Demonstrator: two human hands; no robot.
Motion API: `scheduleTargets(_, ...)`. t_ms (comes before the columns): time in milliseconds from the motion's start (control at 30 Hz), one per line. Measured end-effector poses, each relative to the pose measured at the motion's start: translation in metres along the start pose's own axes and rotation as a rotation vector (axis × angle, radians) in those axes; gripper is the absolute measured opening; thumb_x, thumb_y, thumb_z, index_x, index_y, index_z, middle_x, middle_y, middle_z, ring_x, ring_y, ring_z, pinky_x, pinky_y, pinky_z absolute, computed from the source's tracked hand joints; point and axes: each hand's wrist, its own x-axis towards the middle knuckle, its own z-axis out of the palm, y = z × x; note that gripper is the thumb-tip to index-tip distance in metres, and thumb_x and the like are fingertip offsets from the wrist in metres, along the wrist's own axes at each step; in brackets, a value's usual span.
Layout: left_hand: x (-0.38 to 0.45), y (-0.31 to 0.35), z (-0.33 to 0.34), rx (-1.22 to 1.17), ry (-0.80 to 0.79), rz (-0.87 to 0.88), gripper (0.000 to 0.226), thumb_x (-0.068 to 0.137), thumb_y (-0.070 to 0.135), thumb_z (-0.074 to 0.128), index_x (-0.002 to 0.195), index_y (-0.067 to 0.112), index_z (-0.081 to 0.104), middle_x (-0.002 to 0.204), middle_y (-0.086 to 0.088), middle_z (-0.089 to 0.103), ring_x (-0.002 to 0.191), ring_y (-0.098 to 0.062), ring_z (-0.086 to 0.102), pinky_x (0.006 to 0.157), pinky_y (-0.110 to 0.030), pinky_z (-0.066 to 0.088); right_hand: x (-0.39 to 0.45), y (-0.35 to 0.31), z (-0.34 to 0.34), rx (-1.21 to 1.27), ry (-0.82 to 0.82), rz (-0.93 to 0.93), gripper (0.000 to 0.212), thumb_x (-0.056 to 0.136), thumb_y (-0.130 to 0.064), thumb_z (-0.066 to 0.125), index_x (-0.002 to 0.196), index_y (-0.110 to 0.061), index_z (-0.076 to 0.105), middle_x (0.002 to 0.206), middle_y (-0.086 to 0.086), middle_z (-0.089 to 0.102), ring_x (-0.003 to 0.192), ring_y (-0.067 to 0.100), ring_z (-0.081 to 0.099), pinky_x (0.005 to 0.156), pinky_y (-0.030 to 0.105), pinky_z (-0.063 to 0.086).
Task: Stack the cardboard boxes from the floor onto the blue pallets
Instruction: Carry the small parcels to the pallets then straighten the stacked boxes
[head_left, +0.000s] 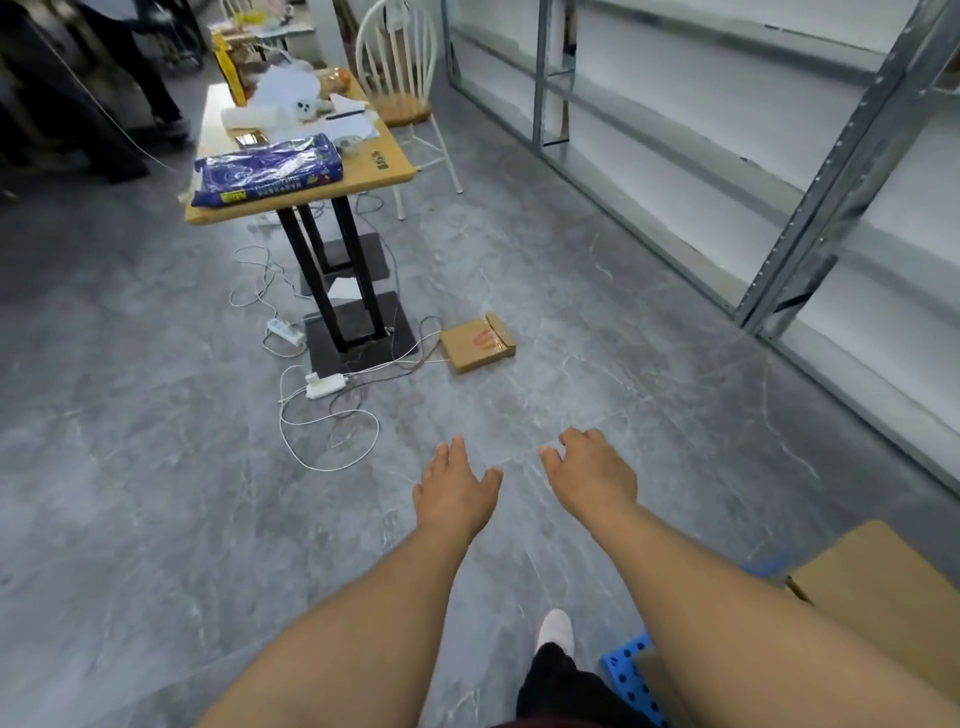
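Grey floor (156, 519) | small cardboard box (478, 343) well beyond fingers (550, 457) | both hands empty, relaxed

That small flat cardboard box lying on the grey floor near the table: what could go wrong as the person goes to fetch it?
The flat cardboard box lies right beside loose white cables and a white power strip, so a foot could catch while stepping in. Both hands, left and right, are empty and apart from it, so reaching means bending near the black table base. The blue perforated pallet sits close behind the feet, a possible stumble when turning back.

blue pallet (631, 675) mostly hidden (edge-cropped)
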Motion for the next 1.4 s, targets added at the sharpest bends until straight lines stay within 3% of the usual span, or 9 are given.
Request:
scheduleTargets(300, 0.129, 0.039, -0.042, 0.009, 0.007, -0.068, 0.072, 0.092, 0.044, 0.043, 0.150, 0.018, 0.009, 0.158, -0.003, 0.010, 0.144, -0.022, 0.014, 0.116, -0.040, 0.016, 0.153, -0.051, -0.021, -0.029, -0.096, -0.060, 0.038, 0.093, -0.029, 0.040, 0.128, -0.016, 0.048, 0.129, 0.008, 0.046, 0.115, 0.027, 0.049, 0.089, 0.035, 0.042)
scheduleTargets(500, 0.217, 0.037, -0.071, -0.011, -0.006, -0.072, 0.074, 0.092, 0.045, 0.044, 0.150, 0.019, 0.007, 0.158, -0.004, 0.011, 0.144, -0.022, 0.013, 0.116, -0.042, 0.016, 0.227, -0.100, -0.003, -0.038, -0.142, -0.052, 0.040, 0.094, -0.035, 0.041, 0.127, -0.015, 0.049, 0.129, 0.009, 0.046, 0.116, 0.027, 0.049, 0.089, 0.037, 0.043)
scheduleTargets(700, 0.313, 0.035, -0.115, -0.006, -0.022, -0.029, 0.076, 0.091, 0.046, 0.045, 0.150, 0.020, 0.005, 0.152, -0.007, 0.029, 0.140, -0.026, 0.023, 0.113, -0.043, 0.022, 0.307, -0.158, -0.004, -0.058, -0.085, 0.008, 0.044, 0.095, -0.041, 0.038, 0.131, -0.016, 0.047, 0.131, 0.007, 0.046, 0.117, 0.026, 0.049, 0.087, 0.036, 0.042)
scheduleTargets(900, 0.402, 0.034, -0.156, 0.040, -0.052, 0.014, 0.075, 0.090, 0.046, 0.046, 0.150, 0.021, 0.008, 0.152, -0.007, 0.029, 0.140, -0.027, 0.024, 0.113, -0.044, 0.023, 0.366, -0.206, 0.004, 0.010, -0.055, 0.090, 0.048, 0.096, -0.047, 0.032, 0.131, -0.018, 0.048, 0.129, 0.007, 0.048, 0.116, 0.026, 0.049, 0.088, 0.038, 0.042)
scheduleTargets(1000, 0.438, 0.037, -0.159, 0.101, -0.096, 0.061, 0.070, 0.090, 0.046, 0.045, 0.148, 0.018, 0.017, 0.155, -0.006, 0.022, 0.141, -0.026, 0.021, 0.114, -0.044, 0.021, 0.389, -0.212, 0.009, 0.024, -0.059, 0.140, 0.048, 0.097, -0.048, 0.029, 0.128, -0.018, 0.050, 0.126, 0.008, 0.049, 0.114, 0.027, 0.050, 0.087, 0.038, 0.042)
scheduleTargets(1167, 0.496, 0.053, -0.156, 0.165, -0.164, 0.100, 0.063, 0.092, 0.046, 0.041, 0.147, 0.018, 0.024, 0.157, -0.007, 0.010, 0.143, -0.026, 0.018, 0.114, -0.041, 0.020, 0.439, -0.207, 0.014, 0.019, -0.072, 0.191, 0.037, 0.096, -0.033, 0.037, 0.127, -0.016, 0.049, 0.128, 0.006, 0.047, 0.112, 0.023, 0.050, 0.075, 0.031, 0.037)
scheduleTargets(1400, 0.590, 0.096, -0.147, 0.267, -0.224, 0.158, 0.071, 0.091, 0.041, 0.046, 0.149, 0.021, 0.011, 0.146, -0.011, 0.038, 0.135, -0.029, 0.033, 0.109, -0.047, 0.028, 0.532, -0.194, 0.026, 0.116, -0.101, 0.309, 0.040, 0.096, -0.039, 0.038, 0.127, -0.016, 0.048, 0.127, 0.005, 0.047, 0.112, 0.023, 0.051, 0.082, 0.033, 0.042)
